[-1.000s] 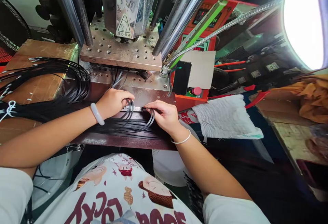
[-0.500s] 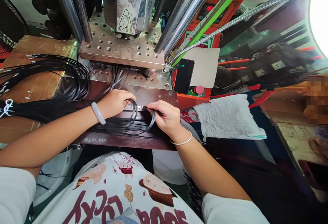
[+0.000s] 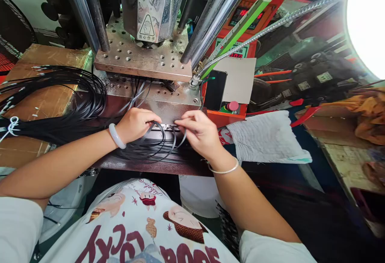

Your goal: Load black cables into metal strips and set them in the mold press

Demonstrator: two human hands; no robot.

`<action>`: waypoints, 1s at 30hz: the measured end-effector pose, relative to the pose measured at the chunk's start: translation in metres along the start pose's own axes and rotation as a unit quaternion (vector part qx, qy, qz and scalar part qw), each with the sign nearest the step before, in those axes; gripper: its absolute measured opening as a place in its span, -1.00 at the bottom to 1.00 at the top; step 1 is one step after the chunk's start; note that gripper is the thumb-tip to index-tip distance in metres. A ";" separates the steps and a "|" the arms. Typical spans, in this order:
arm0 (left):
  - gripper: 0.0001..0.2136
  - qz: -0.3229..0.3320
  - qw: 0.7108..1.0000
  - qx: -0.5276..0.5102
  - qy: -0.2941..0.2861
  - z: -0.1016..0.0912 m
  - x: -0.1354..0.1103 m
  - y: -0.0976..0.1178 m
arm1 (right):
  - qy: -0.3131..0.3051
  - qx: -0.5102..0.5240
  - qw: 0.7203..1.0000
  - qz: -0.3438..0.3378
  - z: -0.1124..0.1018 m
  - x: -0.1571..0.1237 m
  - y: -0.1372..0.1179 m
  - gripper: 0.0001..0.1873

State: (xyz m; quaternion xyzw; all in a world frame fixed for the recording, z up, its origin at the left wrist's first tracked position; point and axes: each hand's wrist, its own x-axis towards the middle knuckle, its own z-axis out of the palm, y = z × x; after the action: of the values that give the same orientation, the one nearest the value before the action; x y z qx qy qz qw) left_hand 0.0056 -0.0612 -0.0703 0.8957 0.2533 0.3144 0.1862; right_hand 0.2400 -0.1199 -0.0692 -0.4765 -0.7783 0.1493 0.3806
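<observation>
My left hand [image 3: 136, 124] is closed in a pinch on black cables [image 3: 163, 135], which loop down from its fingertips. To its right, my right hand [image 3: 202, 132] has thumb and forefinger together on a thin cable end [image 3: 184, 137] that curves beneath the fingers. Between the two hands, at the front of the press bed, lies a narrow metal strip-like fixture [image 3: 167, 127]; the fingers partly cover it. More black cables [image 3: 150, 152] lie across the brown ledge just below. What sits exactly between the fingertips is too small to make out.
The press plate [image 3: 144, 64] with steel columns stands just beyond my hands, carrying a hand-warning label [image 3: 146, 27]. A tied bundle of black cables [image 3: 45, 130] rests on a cardboard box [image 3: 54, 56] at left. An orange control box with a red button [image 3: 232, 106], phone [image 3: 216, 90] and cloth [image 3: 267, 136] is at right.
My right hand has shifted right and slightly upward, its fingers spreading more above the cable. The cable loops between the hands have separated. My left hand remains nearly in place.
</observation>
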 end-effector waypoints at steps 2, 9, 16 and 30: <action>-0.74 0.052 0.997 0.055 -0.004 0.002 -0.001 0.005 | 0.038 -0.010 0.999 0.017 -0.008 0.006 -0.006 -0.72; -0.70 0.112 0.979 0.155 -0.069 0.004 -0.007 0.017 | -0.071 0.055 0.992 0.086 0.015 0.028 -0.011 -0.86; -0.79 0.020 0.979 0.172 -0.110 -0.018 -0.013 0.013 | -0.068 0.026 0.995 0.063 0.028 0.022 -0.006 -0.83; -0.77 -0.297 0.904 -0.307 0.024 -0.028 0.009 0.005 | -0.151 0.121 0.975 0.111 0.009 0.048 -0.014 -0.80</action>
State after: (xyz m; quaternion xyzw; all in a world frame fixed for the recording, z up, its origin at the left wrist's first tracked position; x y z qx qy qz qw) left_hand -0.0049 -0.0554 -0.0431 0.6696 0.4029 0.3285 0.5305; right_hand 0.2117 -0.0846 -0.0451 -0.4825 -0.7454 0.3534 0.2946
